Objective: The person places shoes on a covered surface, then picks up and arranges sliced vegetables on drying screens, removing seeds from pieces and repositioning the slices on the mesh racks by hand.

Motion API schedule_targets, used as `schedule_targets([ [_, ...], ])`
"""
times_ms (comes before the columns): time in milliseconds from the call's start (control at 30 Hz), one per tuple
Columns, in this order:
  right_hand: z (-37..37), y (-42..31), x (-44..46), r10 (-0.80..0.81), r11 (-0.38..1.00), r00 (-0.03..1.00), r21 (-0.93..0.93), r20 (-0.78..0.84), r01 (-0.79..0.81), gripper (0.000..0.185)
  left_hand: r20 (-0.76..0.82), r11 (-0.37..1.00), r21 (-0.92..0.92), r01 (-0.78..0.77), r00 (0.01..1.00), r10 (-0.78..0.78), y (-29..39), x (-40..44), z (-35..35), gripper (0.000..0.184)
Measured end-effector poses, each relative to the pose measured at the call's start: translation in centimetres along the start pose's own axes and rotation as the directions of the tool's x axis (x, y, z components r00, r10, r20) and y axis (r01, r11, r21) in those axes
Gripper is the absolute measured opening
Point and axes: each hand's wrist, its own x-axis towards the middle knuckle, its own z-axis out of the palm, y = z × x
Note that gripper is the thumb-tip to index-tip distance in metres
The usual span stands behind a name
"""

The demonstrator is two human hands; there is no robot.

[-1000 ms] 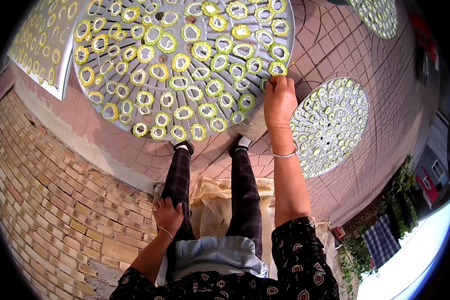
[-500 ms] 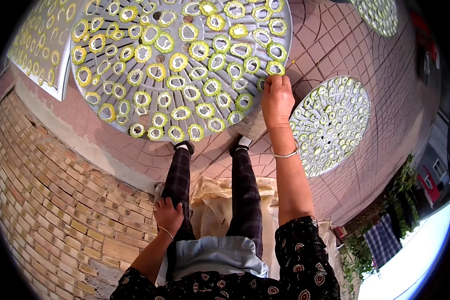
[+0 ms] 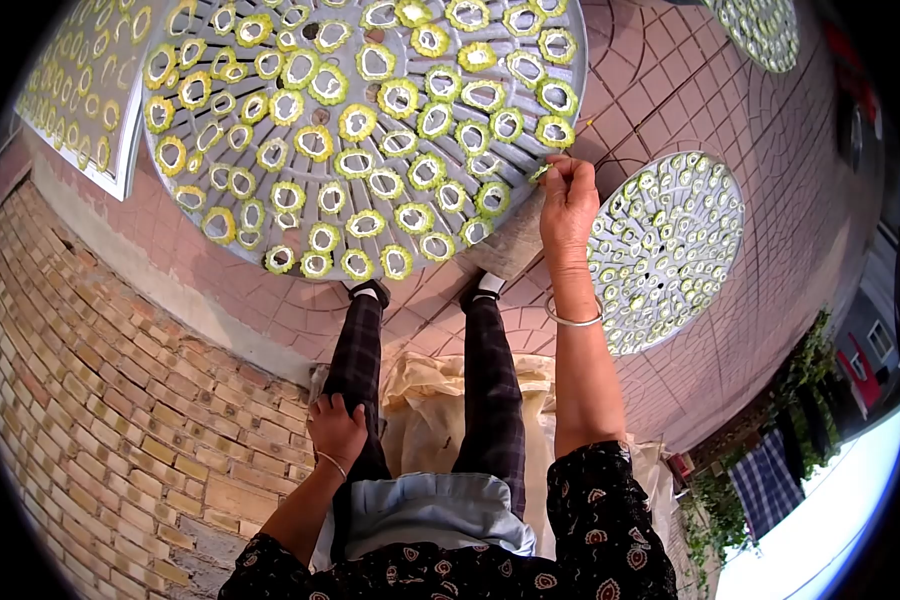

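A large round grey slatted tray (image 3: 315,110) fills the upper left and centre, with many green-yellow vegetable rings lying spread over it. At its right edge, my right hand (image 3: 570,205) pinches a green ring slice (image 3: 541,172) between thumb and fingers, the slice tilted up on its edge. A metal bangle circles the right wrist. My left hand (image 3: 337,430) rests on the left knee with its fingers spread, holding nothing.
A second round tray of rings (image 3: 660,250) lies lower on the paving at right, another (image 3: 760,30) at top right. A white-framed screen (image 3: 120,150) with rings stands at upper left. A brick surface (image 3: 140,400) spans the lower left. Pale cloth lies beneath the legs.
My right hand has shifted slightly to the right at the tray's edge, and a ring slice now shows raised between its fingertips. My left hand has stayed on the knee.
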Motion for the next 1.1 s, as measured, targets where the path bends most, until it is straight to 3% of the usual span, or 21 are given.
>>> schedule_targets([
  [200,-1.0,-0.6,0.0,0.026,0.999,0.996,-0.040,0.081,-0.023,0.010,0.030,1.000,0.018,0.011,0.999,-0.011,0.4,0.0,-0.2,0.038],
  [300,-1.4,-1.0,0.2,-0.076,0.982,0.991,-0.165,0.110,0.093,0.014,0.024,1.000,0.024,0.003,1.000,-0.003,0.4,-0.1,-0.2,0.038],
  [500,-2.4,-0.6,0.6,-0.215,0.959,0.939,-0.123,0.268,0.254,0.017,0.050,0.999,0.030,0.013,0.999,-0.014,0.6,0.1,-0.2,0.038],
  [700,-3.0,-0.5,1.2,-0.142,0.975,0.939,-0.120,0.313,0.188,0.014,0.051,0.999,0.027,0.018,0.999,-0.020,0.7,0.1,-0.2,0.037],
  [800,-3.2,1.3,1.5,0.115,0.990,0.929,0.041,0.351,-0.138,0.013,0.056,0.999,0.027,0.019,0.998,-0.020,0.8,0.2,-0.3,0.037],
  [900,-3.5,0.9,1.4,0.133,0.983,0.912,0.068,0.389,-0.172,0.012,0.059,0.999,0.030,0.019,0.998,-0.021,0.9,0.3,-0.3,0.037],
  [1100,-2.6,-0.7,0.5,-0.073,0.997,0.985,0.004,0.156,0.073,0.015,0.067,0.999,0.040,0.023,0.997,-0.026,0.7,0.1,-0.3,0.038],
])
